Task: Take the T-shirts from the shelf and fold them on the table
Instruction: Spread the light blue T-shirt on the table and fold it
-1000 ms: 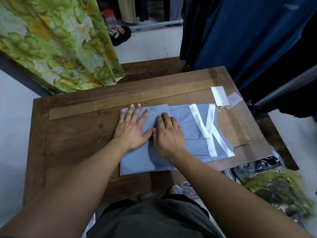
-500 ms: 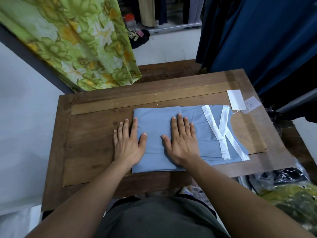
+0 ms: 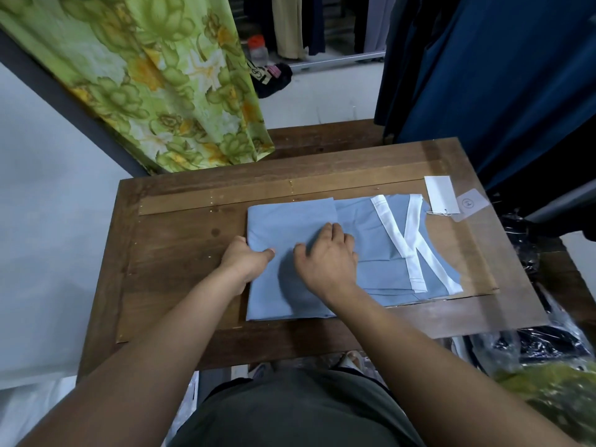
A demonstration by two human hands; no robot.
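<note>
The left hand [image 3: 244, 261] grips the left edge of the folded blue T-shirt [image 3: 290, 227], thumb on top of the cloth and fingers tucked under the edge, out of sight. Just to its right, the right hand [image 3: 329, 258] rests on top of the same shirt with its fingers bent, the tips pressing at the edge of the upper folded layer; whether they pinch the cloth I cannot tell. The shirt lies flat on the wooden surface [image 3: 180, 253], stretching away from both hands to the right, where two white bands [image 3: 408, 246] cross over the blue cloth. Beyond the right hand, past the far right corner of the shirt, a white paper tag [image 3: 441, 194] and a clear tag [image 3: 471, 204] lie on the wood. Farther off, green flowered fabric [image 3: 154, 79] hangs beyond the left hand, and dark blue garments [image 3: 500, 75] hang beyond the right.
</note>
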